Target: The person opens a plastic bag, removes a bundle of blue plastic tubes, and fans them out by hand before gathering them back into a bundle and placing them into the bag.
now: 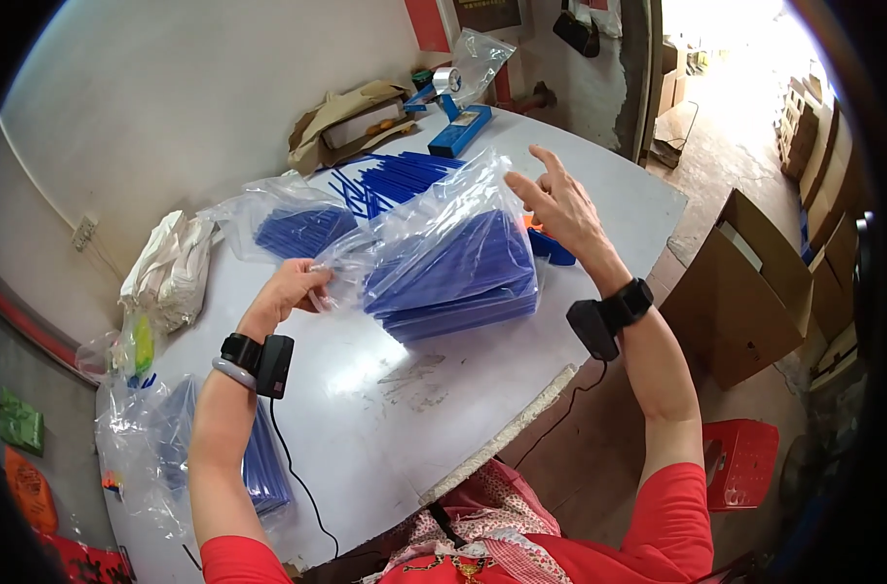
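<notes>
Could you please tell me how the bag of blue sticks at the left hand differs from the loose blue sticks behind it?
The bag of blue sticks is wrapped in clear plastic, while the loose blue sticks lie bare. Through the plastic, the bag's sticks look paler than the loose ones. The left hand grips the bag; the loose sticks are unheld. Both groups contain slim blue sticks.

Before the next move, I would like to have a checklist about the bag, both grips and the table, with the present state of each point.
1. Left grip holds the clear bag: ok, pinched at its left end.
2. Right grip holds the bag: not ok, it is open beside it.
3. Blue sticks inside the bag: ok.
4. Bag sealed: cannot tell.
5. Loose sticks bagged: not ok, piled on the table.
6. Tape dispenser on the table: ok, far side.
</notes>
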`<state>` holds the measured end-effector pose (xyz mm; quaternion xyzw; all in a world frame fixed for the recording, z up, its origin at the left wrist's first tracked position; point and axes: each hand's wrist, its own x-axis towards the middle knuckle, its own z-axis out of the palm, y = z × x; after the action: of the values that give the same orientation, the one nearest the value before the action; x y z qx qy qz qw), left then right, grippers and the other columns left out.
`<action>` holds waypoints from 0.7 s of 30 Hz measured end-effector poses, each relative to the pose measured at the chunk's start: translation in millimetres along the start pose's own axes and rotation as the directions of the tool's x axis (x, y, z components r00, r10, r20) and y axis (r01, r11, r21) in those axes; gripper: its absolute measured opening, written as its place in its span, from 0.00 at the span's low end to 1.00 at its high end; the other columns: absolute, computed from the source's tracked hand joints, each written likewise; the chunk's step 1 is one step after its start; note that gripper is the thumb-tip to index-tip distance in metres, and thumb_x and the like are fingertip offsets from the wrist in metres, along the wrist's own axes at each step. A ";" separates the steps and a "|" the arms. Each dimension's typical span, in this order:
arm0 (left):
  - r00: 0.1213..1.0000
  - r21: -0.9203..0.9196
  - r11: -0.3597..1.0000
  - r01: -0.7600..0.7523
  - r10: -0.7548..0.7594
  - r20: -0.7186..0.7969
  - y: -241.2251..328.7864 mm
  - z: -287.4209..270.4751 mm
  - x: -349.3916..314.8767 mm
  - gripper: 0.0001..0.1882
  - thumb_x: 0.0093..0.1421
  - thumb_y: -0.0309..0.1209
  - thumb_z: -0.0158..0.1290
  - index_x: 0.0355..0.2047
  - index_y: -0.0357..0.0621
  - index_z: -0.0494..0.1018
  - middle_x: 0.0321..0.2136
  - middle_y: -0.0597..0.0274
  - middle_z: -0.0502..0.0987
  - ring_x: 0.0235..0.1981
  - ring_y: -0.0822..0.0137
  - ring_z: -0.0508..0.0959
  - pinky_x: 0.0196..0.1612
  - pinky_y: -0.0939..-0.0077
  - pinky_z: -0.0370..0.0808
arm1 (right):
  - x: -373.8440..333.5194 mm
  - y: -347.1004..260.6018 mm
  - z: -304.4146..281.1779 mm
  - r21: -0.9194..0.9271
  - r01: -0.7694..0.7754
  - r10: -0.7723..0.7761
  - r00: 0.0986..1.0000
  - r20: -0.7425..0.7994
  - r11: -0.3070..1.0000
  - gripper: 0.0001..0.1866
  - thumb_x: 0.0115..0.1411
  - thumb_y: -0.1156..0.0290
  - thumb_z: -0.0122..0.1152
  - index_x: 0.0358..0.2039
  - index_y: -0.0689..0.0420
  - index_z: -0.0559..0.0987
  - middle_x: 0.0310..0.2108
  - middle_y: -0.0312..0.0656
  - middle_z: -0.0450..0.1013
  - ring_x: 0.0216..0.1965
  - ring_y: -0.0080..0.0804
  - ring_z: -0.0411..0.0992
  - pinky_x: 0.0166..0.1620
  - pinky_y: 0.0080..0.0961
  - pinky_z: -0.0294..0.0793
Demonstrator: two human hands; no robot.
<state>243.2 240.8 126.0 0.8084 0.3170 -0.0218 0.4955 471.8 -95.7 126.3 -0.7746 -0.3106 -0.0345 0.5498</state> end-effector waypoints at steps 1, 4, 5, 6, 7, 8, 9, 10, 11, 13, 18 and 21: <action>1.000 -0.002 1.000 -0.003 0.003 0.004 3.5 -6.4 4.7 0.18 0.53 0.41 0.59 0.38 0.43 0.73 0.28 0.64 0.76 0.23 0.73 0.75 0.22 0.76 0.72 | 8.3 1.5 3.7 -0.086 0.024 -0.023 1.000 0.018 0.996 0.32 0.56 0.56 0.55 0.58 0.61 0.64 0.28 0.40 0.74 0.28 0.23 0.73 0.30 0.21 0.72; 0.980 -0.225 0.960 -0.165 0.134 -0.146 30.6 -28.0 -0.5 0.10 0.55 0.35 0.56 0.34 0.42 0.74 0.20 0.71 0.72 0.15 0.78 0.68 0.18 0.81 0.65 | 18.1 -5.2 12.7 -0.244 0.098 -0.081 0.994 0.076 0.965 0.29 0.56 0.62 0.54 0.56 0.61 0.66 0.23 0.37 0.72 0.24 0.21 0.71 0.27 0.19 0.70; 0.966 -0.214 0.952 -0.219 0.181 -0.184 38.7 -29.6 -3.3 0.10 0.56 0.34 0.56 0.35 0.43 0.74 0.19 0.73 0.71 0.14 0.79 0.67 0.17 0.83 0.63 | 16.9 -10.7 6.7 -0.081 0.066 -0.061 0.996 0.069 0.995 0.27 0.55 0.65 0.54 0.55 0.61 0.66 0.23 0.36 0.71 0.23 0.20 0.70 0.26 0.18 0.70; 0.949 -0.201 0.941 -0.272 0.227 -0.221 45.3 -29.9 -6.6 0.10 0.56 0.34 0.55 0.36 0.43 0.74 0.17 0.75 0.69 0.13 0.81 0.66 0.16 0.84 0.62 | 15.2 -15.3 0.1 0.085 0.032 -0.038 0.997 0.066 0.996 0.26 0.55 0.67 0.53 0.55 0.61 0.67 0.22 0.35 0.70 0.22 0.19 0.68 0.26 0.17 0.69; 0.928 -0.185 0.928 -0.322 0.271 -0.254 51.0 -27.4 -11.2 0.10 0.56 0.33 0.55 0.37 0.44 0.74 0.16 0.76 0.68 0.13 0.82 0.65 0.15 0.86 0.60 | 13.7 -15.8 -4.4 0.248 -0.005 -0.011 0.998 0.066 0.969 0.25 0.55 0.70 0.52 0.54 0.62 0.67 0.21 0.34 0.68 0.20 0.18 0.67 0.25 0.16 0.68; 0.929 -0.190 0.928 -0.321 0.269 -0.254 53.9 -21.4 -15.9 0.10 0.56 0.33 0.55 0.37 0.44 0.74 0.16 0.76 0.68 0.13 0.82 0.65 0.15 0.86 0.60 | 12.2 -12.0 -7.4 0.245 -0.006 -0.011 0.998 0.069 0.970 0.25 0.55 0.70 0.52 0.54 0.62 0.67 0.21 0.34 0.68 0.20 0.18 0.67 0.25 0.16 0.68; 0.951 -0.128 0.953 -0.274 0.249 -0.181 55.9 -12.3 -20.1 0.10 0.57 0.34 0.55 0.37 0.43 0.74 0.16 0.76 0.67 0.13 0.82 0.64 0.14 0.86 0.59 | 10.1 -6.6 -11.3 0.322 -0.031 0.012 0.998 0.063 0.946 0.24 0.55 0.72 0.52 0.54 0.62 0.67 0.20 0.33 0.67 0.20 0.18 0.66 0.25 0.16 0.68; 0.968 -0.061 0.971 -0.230 0.222 -0.114 57.9 -4.7 -27.1 0.11 0.57 0.34 0.55 0.38 0.43 0.73 0.16 0.76 0.67 0.12 0.82 0.64 0.14 0.86 0.59 | 7.6 -4.4 -14.3 0.402 -0.053 0.032 0.998 0.060 0.914 0.24 0.55 0.74 0.51 0.54 0.62 0.67 0.20 0.32 0.66 0.19 0.17 0.65 0.24 0.15 0.68; 0.981 0.010 0.982 -0.187 0.188 -0.048 57.5 -1.9 -30.9 0.11 0.57 0.34 0.55 0.39 0.43 0.73 0.16 0.77 0.66 0.12 0.82 0.64 0.14 0.86 0.58 | 5.2 -4.1 -14.4 0.478 -0.075 0.053 0.997 0.060 0.875 0.24 0.55 0.76 0.50 0.54 0.62 0.67 0.19 0.32 0.65 0.19 0.16 0.64 0.24 0.15 0.68; 0.972 -0.042 0.974 -0.221 0.216 -0.094 54.4 -10.3 -30.3 0.12 0.58 0.35 0.54 0.39 0.43 0.73 0.17 0.76 0.66 0.12 0.82 0.63 0.14 0.86 0.58 | 0.3 -3.5 -10.6 0.464 -0.062 0.034 0.997 0.069 0.884 0.23 0.56 0.74 0.50 0.54 0.62 0.67 0.19 0.31 0.65 0.18 0.16 0.64 0.24 0.14 0.68; 0.919 -0.246 0.904 -0.351 0.282 -0.276 56.8 -15.9 -35.1 0.17 0.61 0.42 0.50 0.43 0.45 0.72 0.21 0.72 0.70 0.12 0.79 0.65 0.14 0.88 0.61 | -0.2 9.4 -20.1 0.499 -0.070 0.044 0.997 0.065 0.864 0.26 0.61 0.62 0.48 0.57 0.62 0.64 0.26 0.37 0.69 0.25 0.20 0.68 0.31 0.17 0.71; 0.913 -0.426 0.828 -0.365 0.229 -0.337 40.2 -12.0 -26.2 0.22 0.61 0.48 0.47 0.46 0.45 0.70 0.26 0.68 0.73 0.15 0.76 0.68 0.17 0.86 0.65 | -1.0 35.6 -21.1 0.538 -0.125 0.118 0.992 0.049 0.834 0.31 0.63 0.53 0.46 0.59 0.62 0.61 0.36 0.43 0.70 0.36 0.26 0.70 0.41 0.23 0.71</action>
<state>240.4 225.3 172.9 0.6947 0.2465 0.2463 0.6292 495.5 -121.9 104.6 -0.6071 -0.2617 0.0943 0.7443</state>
